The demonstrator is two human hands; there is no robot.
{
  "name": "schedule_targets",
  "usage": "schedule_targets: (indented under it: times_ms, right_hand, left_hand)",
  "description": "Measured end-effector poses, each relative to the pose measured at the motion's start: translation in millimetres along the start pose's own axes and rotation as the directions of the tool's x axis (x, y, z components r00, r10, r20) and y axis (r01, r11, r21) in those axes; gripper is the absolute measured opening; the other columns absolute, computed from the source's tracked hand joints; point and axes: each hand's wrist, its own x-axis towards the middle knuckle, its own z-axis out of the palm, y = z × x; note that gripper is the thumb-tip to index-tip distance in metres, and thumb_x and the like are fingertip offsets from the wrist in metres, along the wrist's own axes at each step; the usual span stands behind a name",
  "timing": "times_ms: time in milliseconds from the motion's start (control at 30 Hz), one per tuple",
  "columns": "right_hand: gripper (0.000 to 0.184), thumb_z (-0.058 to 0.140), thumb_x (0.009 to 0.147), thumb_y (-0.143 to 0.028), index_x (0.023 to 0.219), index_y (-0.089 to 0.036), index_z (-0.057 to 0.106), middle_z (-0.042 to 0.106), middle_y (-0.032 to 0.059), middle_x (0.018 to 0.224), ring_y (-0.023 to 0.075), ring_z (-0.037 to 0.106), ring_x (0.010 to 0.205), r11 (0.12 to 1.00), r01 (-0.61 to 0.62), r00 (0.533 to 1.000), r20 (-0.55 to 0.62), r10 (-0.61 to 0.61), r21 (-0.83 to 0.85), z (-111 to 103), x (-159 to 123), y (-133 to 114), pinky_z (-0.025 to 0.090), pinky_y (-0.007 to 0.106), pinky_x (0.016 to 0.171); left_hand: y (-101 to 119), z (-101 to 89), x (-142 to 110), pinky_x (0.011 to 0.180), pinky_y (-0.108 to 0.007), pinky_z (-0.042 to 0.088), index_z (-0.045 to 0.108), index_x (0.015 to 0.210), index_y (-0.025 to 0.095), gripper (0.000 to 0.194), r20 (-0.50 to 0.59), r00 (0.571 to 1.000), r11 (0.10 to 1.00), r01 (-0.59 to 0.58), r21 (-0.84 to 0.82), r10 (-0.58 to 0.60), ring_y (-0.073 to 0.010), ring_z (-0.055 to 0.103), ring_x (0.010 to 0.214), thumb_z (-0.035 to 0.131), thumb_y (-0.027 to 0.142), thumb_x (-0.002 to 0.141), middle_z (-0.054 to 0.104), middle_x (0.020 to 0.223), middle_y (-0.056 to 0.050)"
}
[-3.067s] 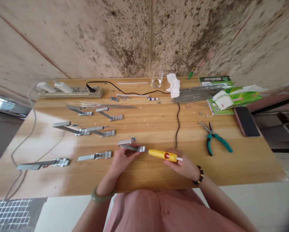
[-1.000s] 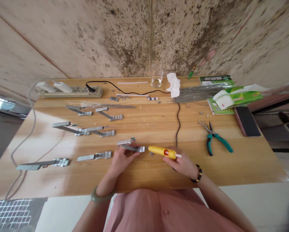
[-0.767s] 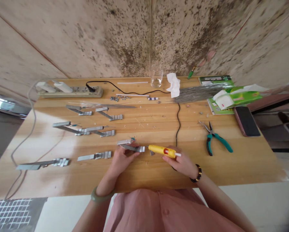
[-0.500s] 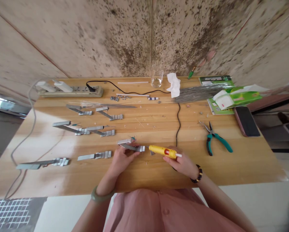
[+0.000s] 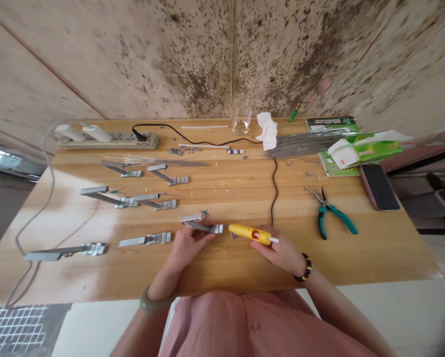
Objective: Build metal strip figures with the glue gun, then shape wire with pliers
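Observation:
My left hand [image 5: 188, 246] is closed on a bent grey strip piece [image 5: 199, 224], holding it just above or on the table; a small teal bit shows at its top. In my right hand [image 5: 280, 250] is a yellow hot glue gun [image 5: 250, 233] with a white glue stick poking from its back. The gun's nozzle points left, at or very near the right end of the grey piece; whether they touch I cannot tell. Beneath the nozzle lies a small grey scrap [image 5: 234, 236]. A flat grey strip piece [image 5: 146, 239] rests left of my left hand.
More folded grey pieces [image 5: 99, 194] lie on the left. Green-handled pliers [image 5: 332, 213] and a phone [image 5: 379, 187] are at right. Behind stand a power strip [image 5: 110, 141], a glass of water [image 5: 241, 124], a tissue [image 5: 267, 131] and a wire bundle [image 5: 304, 143]. A black cord [image 5: 275, 191] crosses the table.
Almost nothing differs. The rear of the glue gun has shifted very slightly left; both hands keep their holds.

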Motion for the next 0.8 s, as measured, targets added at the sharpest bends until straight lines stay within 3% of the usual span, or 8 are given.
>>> schedule_targets:
  times_ms: [500, 800]
  right_hand:
    - [0.015, 0.051, 0.090, -0.036, 0.092, -0.023, 0.059, 0.068, 0.0061, 0.091, 0.0208, 0.064, 0.084, 1.000, 0.005, 1.000, -0.012, -0.005, 0.016, 0.9, -0.3, 0.9, 0.051, 0.033, 0.076]
    - [0.013, 0.054, 0.089, -0.036, 0.092, -0.024, 0.059, 0.068, 0.0045, 0.091, 0.0197, 0.064, 0.085, 0.999, 0.023, 0.998, 0.056, -0.026, 0.048, -2.6, -2.6, -1.3, 0.050, 0.031, 0.076]
  left_hand:
    - [0.5, -0.2, -0.2, 0.103, -0.046, 0.044, 0.072, 0.097, 0.023, 0.027, 0.002, 1.000, 1.000, 0.018, -0.002, -0.018, -0.0264, 0.061, 0.113, 0.071, 0.037, 0.074, 0.069, 0.116, -0.008]
    - [-2.3, 0.9, -0.4, 0.105, -0.046, 0.042, 0.071, 0.099, 0.023, 0.027, 0.005, 1.000, 1.000, -0.004, -0.001, 0.004, -0.0255, 0.060, 0.114, 0.071, 0.034, 0.074, 0.071, 0.110, -0.007]
